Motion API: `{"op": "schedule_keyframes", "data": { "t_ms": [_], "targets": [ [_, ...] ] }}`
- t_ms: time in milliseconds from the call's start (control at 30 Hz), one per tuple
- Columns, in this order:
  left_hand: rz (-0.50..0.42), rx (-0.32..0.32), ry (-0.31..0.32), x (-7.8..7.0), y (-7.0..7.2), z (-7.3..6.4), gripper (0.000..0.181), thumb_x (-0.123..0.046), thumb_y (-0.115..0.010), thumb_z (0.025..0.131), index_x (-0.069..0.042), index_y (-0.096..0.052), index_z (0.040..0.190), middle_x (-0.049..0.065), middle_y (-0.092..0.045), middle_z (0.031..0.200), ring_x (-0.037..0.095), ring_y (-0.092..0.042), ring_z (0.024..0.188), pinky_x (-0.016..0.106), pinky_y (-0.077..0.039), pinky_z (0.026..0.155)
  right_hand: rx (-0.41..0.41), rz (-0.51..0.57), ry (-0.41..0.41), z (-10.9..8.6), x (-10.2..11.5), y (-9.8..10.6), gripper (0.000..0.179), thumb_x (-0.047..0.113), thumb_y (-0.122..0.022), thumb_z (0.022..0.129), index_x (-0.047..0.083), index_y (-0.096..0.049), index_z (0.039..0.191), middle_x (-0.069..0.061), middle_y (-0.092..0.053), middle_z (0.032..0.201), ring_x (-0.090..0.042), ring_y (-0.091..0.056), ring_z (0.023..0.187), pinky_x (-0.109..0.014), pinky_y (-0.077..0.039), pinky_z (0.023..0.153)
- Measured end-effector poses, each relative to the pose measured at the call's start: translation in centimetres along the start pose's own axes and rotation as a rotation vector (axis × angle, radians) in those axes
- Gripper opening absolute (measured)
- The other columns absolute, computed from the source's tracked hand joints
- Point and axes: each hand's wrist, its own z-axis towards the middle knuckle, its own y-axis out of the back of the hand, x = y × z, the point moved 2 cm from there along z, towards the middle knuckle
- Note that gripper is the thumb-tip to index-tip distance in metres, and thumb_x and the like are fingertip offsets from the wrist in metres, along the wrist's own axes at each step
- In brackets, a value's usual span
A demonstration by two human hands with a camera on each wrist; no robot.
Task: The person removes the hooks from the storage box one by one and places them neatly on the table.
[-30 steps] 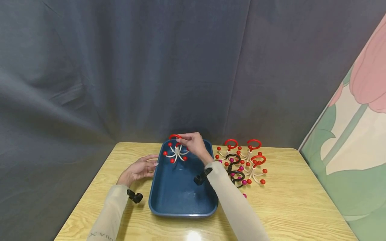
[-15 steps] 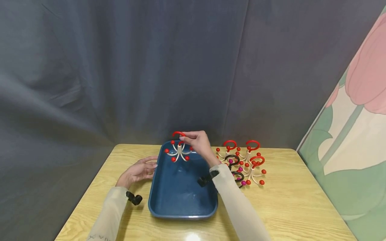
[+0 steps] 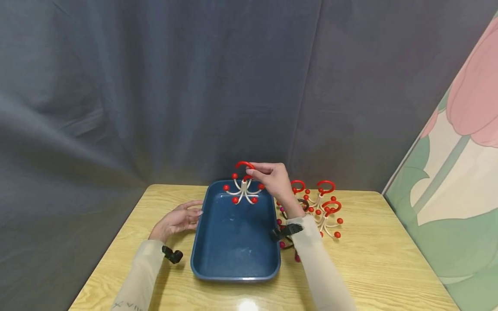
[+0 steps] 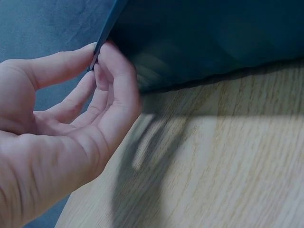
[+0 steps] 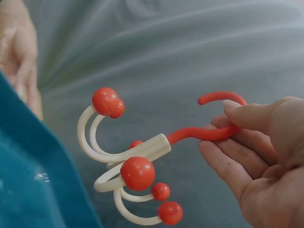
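Observation:
In the head view my right hand [image 3: 274, 181] holds a hook hanger [image 3: 244, 186] by its red hook, above the far end of a blue tray [image 3: 236, 277]. White curved arms tipped with red balls spread out below the hook. The right wrist view shows the thumb and fingers of that hand pinching the red hook [image 5: 183, 134]. At the tray's left side, my left hand [image 3: 178, 222] pinches the rim [image 4: 105, 35] between thumb and fingers, as the left wrist view shows.
Right of the tray, more hook hangers [image 3: 326, 218] stand close together on the wooden table [image 3: 373, 259], some with red hooks and some with black, partly behind my right arm. A dark grey curtain [image 3: 218, 95] hangs behind; a flowered panel [image 3: 463, 194] stands at the right.
My right hand has moved right and slightly up with the red-hooked hanger, still over the tray's far end. The left hand stays at the tray's left rim.

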Motion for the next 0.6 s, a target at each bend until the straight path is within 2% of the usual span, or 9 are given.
{"op": "schedule_keyframes", "data": {
  "t_ms": [167,300,400,600],
  "targets": [
    [0.014,-0.009,-0.001,-0.2,-0.1,0.1,0.062,0.001,-0.053,0.106,-0.004,-0.030,0.163,-0.002,-0.077,0.102,0.009,-0.074,0.089,0.027,-0.061,0.075,-0.022,0.028,0.024,-1.2,1.9,2.3,0.037,0.027,-0.085,0.091,0.008,-0.079,0.122,-0.011,-0.082,0.111,-0.019,-0.080,0.096,-0.022,-0.062,0.079],
    [0.008,0.000,-0.002,-0.2,-0.1,0.0,0.062,0.002,-0.053,0.106,-0.003,-0.029,0.163,-0.002,-0.077,0.102,0.010,-0.073,0.089,0.027,-0.061,0.075,-0.049,-0.017,0.035,-2.4,3.3,4.1,0.039,0.033,-0.086,0.089,0.012,-0.080,0.122,-0.009,-0.082,0.109,-0.013,-0.079,0.086,-0.018,-0.052,0.060],
    [0.003,0.003,0.001,-0.1,-0.1,-0.2,0.063,0.002,-0.052,0.106,-0.002,-0.027,0.164,-0.002,-0.077,0.101,0.009,-0.072,0.088,0.027,-0.061,0.074,-0.060,-0.077,0.039,-3.3,4.1,5.3,0.039,0.039,-0.085,0.089,0.017,-0.081,0.121,-0.006,-0.083,0.108,-0.013,-0.070,0.074,-0.026,-0.035,0.049],
    [0.002,-0.021,0.008,-0.1,0.0,-0.2,0.063,0.001,-0.054,0.106,-0.003,-0.029,0.164,-0.001,-0.077,0.101,0.010,-0.073,0.087,0.027,-0.061,0.074,-0.068,-0.159,0.028,-4.6,5.4,7.5,0.039,0.043,-0.084,0.089,0.018,-0.082,0.119,-0.005,-0.083,0.105,-0.018,-0.039,0.049,-0.030,-0.028,0.042]
  ]
}}
